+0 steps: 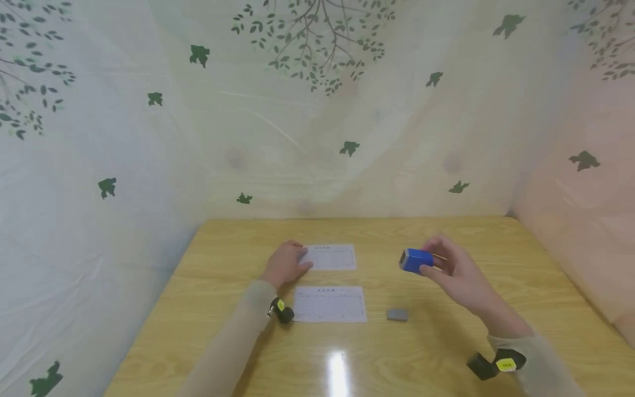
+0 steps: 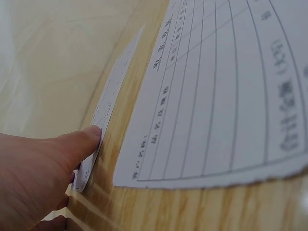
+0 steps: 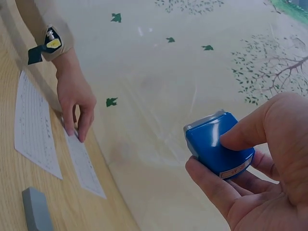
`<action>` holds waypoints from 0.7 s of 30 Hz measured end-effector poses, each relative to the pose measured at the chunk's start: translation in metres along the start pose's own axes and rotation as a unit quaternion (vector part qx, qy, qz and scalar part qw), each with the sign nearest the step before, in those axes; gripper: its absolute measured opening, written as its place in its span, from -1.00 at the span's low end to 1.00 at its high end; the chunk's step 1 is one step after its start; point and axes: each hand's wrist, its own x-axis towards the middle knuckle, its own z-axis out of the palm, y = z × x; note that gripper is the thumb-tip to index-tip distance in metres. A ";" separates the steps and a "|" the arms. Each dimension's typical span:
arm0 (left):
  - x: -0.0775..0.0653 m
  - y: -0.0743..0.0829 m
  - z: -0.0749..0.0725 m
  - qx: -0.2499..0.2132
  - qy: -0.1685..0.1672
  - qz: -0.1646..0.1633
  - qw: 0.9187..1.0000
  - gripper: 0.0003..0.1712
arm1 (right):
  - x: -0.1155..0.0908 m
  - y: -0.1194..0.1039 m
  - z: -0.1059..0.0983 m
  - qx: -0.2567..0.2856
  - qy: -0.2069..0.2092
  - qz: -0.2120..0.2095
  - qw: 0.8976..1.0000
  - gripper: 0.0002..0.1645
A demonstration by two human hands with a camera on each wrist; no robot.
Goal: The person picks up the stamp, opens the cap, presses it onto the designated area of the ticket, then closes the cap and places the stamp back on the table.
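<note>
Leaf-printed sheeting (image 1: 297,165) backs a wood-grained table (image 1: 208,336), above which the right hand (image 1: 458,275) pinches a blue stamp (image 1: 415,261) between thumb and fingers, clear of the far form (image 1: 332,257) and the near form (image 1: 329,304); whether either bears a stamped mark cannot be told. Left of that grip, the left hand (image 1: 286,263) presses the far form, thumb and fingers apart; a grey block (image 1: 397,315) lies nearer the person

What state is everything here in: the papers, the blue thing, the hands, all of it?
Far form: flat on the table
Near form: flat, no hand on it
Blue stamp: held above the table
Gray block: lying on the table, unheld
Left hand: touching the far form's left end
Right hand: gripping the blue stamp
</note>
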 end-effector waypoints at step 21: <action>0.004 0.005 0.002 0.000 0.015 0.040 0.999 -0.35 | -0.004 0.021 -0.019 0.005 -0.009 0.041 0.999 -0.63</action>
